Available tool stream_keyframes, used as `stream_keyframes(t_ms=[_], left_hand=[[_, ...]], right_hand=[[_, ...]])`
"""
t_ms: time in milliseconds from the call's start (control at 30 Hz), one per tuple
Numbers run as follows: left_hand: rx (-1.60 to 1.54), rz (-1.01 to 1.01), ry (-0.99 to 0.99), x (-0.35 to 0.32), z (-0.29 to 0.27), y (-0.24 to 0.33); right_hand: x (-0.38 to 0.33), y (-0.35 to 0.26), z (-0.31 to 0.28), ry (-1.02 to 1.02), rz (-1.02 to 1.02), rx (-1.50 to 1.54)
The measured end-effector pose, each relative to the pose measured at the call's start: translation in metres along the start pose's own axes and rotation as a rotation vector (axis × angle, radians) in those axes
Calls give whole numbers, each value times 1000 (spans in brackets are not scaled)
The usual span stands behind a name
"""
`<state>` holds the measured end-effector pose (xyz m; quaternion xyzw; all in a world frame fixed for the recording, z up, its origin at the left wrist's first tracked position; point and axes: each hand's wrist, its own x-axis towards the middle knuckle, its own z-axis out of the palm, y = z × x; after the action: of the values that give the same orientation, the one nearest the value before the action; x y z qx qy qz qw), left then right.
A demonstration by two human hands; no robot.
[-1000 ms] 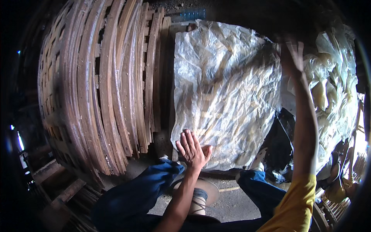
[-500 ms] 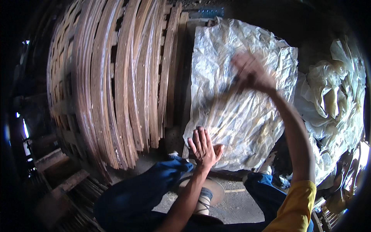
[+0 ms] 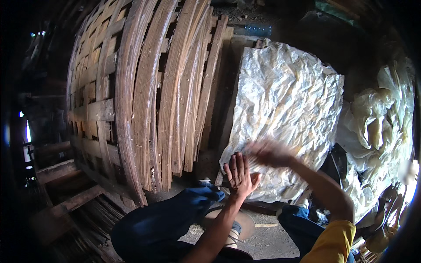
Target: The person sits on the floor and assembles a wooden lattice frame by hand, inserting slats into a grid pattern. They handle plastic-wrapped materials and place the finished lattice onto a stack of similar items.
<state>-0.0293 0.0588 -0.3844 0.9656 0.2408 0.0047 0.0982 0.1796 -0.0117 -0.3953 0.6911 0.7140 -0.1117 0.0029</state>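
Observation:
A crinkled, whitish translucent plastic sheet [image 3: 285,109] is spread over a low slab-like surface before me. My left hand [image 3: 242,179] lies flat at the sheet's near left corner, palm down, fingers stretched and thumb out to the right. Just to the right and slightly beyond it, my right hand [image 3: 272,153] is over the near part of the sheet. Motion smears its fingers, so their shape and any contact with the sheet are unclear. No object shows in the left hand.
Curved wooden slatted panels [image 3: 175,96] stand stacked at the left, beside a woven slat panel [image 3: 92,101]. A heap of crumpled plastic sheeting [image 3: 372,131] lies to the right. Between my knees sits a round brown disc [image 3: 245,224]. A clear bottle [image 3: 258,30] lies beyond the sheet.
My right hand has swept from the far middle of the sheet toward me, close to the left hand. The left hand stays at the near corner. The whole view has shifted somewhat.

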Motion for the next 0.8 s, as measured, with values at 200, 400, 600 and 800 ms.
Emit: stream_keyframes(t_ms=[200,400,600,800], left_hand=[[-44,6,-18,1,-9,1],[-370,17,88,1,-19,-7],[-495,-172,422,35,-39,-20],[-870,-569,-15,55,-1,-81]], right_hand=[[-56,211,-86,560,1004,-116],[-149,128,-56,834,1129,350],[-237,-11,43,735,1639,1455],[-181,-104,26,896,1575,1710]])
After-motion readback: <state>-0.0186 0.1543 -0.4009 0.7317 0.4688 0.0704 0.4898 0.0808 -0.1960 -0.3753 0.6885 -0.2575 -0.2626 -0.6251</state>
